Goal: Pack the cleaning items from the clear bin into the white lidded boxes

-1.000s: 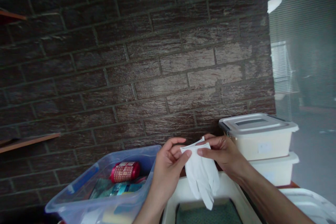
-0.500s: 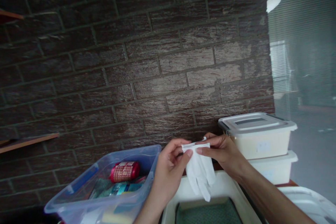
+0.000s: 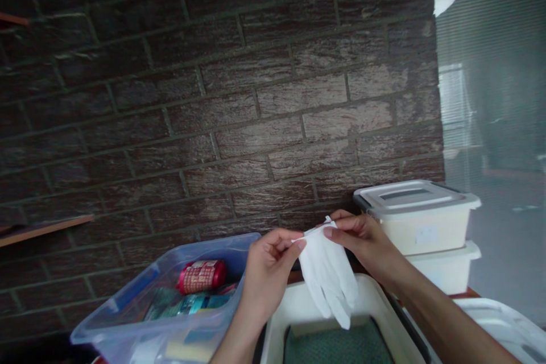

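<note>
A white glove [image 3: 327, 276] hangs fingers down between my two hands, above an open white bin [image 3: 298, 318]. My left hand [image 3: 268, 273] pinches the left side of the glove's cuff with thumb and forefinger. On the cuff's right side, my right hand [image 3: 362, 244] pinches it the same way. Both hands are closed on the cuff and hold it up in front of the dark brick wall.
A clear blue-tinted bin [image 3: 170, 318] at the lower left holds a red can [image 3: 201, 276] and packets. Two stacked white lidded boxes [image 3: 420, 222] stand at the right. Another white lid [image 3: 507, 333] shows at the lower right. A wooden shelf edge [image 3: 42, 228] juts from the wall at left.
The glove has been lifted slightly and the cuff pulled a little wider. Both hands have shifted a bit upward; the view has tilted slightly.
</note>
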Tool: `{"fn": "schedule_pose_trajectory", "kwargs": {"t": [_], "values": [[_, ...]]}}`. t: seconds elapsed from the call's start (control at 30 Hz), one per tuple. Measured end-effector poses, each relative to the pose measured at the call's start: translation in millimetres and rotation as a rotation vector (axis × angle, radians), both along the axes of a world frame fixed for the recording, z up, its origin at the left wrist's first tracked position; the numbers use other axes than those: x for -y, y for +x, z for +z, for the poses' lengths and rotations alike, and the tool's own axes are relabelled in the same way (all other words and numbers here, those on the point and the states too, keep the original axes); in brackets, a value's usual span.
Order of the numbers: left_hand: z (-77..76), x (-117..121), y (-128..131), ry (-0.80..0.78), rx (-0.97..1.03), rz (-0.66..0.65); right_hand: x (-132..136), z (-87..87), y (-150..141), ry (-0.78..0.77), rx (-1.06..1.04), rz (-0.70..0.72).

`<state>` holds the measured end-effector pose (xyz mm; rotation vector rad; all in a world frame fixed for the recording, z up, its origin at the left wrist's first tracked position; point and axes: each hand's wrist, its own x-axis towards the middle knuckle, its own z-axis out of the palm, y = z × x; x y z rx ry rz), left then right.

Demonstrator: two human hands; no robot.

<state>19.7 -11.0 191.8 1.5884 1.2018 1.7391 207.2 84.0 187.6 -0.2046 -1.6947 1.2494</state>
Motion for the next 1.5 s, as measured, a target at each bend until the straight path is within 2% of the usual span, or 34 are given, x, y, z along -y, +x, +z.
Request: {"fn": "schedule_pose_trajectory", "kwargs": {"t": [0.17, 0.4, 0.63, 0.7, 0.8, 0.9, 1.0, 1.13, 1.3, 1.5], "values": [[1.1, -1.6, -1.5, 0.048, 0.042, 0.015, -1.5, -1.5, -0.6, 0.0, -0.013, -0.001], [-5.7, -7.4, 6.2, 0.07, 0.166, -0.133, -0.7, -2.0, -3.6, -0.083, -0.074, 0.053], [-4.1, -5.0, 6.7, 0.074, 0.14, -0.037, -0.3, -2.7, -2.2, -0.063, -0.048, 0.023], [-1.8, -2.1, 9.0, 0.043, 0.16, -0.054, -1.5, -3.9, -2.3, -0.074, -0.052, 0.029], [-0.2, 0.5, 11.3, -0.1, 0.177, -0.182, -3.8, -3.9, 0.1, -0.103, -0.079, 0.044], [-3.2, -1.6, 9.0, -0.231, 0.105, -0.309, -6.2, -0.5, 6.9, -0.123, -0.087, 0.021], [-9.0, -6.9, 5.5, -0.268, -0.004, -0.37, -8.4, 4.2, 15.3, -0.175, -0.115, -0.014], [-13.3, -9.9, 5.9, -0.238, -0.049, -0.384, -10.9, 8.1, 23.0, -0.249, -0.127, -0.068], [-10.9, -5.4, 7.1, -0.291, 0.041, -0.474, -13.1, 8.2, 25.2, -0.287, -0.098, -0.102], [-6.6, 0.2, 3.7, -0.255, 0.142, -0.376, -12.4, 9.0, 24.1, -0.294, -0.084, -0.095]]}}
